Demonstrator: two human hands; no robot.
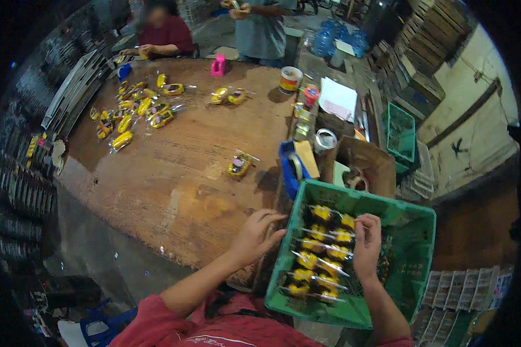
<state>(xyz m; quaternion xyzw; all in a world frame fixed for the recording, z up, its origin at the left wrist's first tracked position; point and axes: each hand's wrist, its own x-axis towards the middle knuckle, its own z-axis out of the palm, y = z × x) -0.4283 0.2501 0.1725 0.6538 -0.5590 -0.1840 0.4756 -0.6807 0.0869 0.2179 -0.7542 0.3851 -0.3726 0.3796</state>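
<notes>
On my feed, yellow packets (308, 260) lie inside the green crate (408, 240), lower right of the frame. The left hand (259, 236) has fingers spread just beside it; the right hand (367, 247) curls at one packet, its grip unclear to me. Pale lettering (411, 269) inside the crate is unreadable.

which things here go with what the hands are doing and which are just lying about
Likely part of the work:
green crate, left hand near its rim
rows of yellow wrapped packs inside, right hand over them
loose yellow packs on the table

Seemingly just lying about:
pink object
round tub
papers
blue plastic bottles
</notes>
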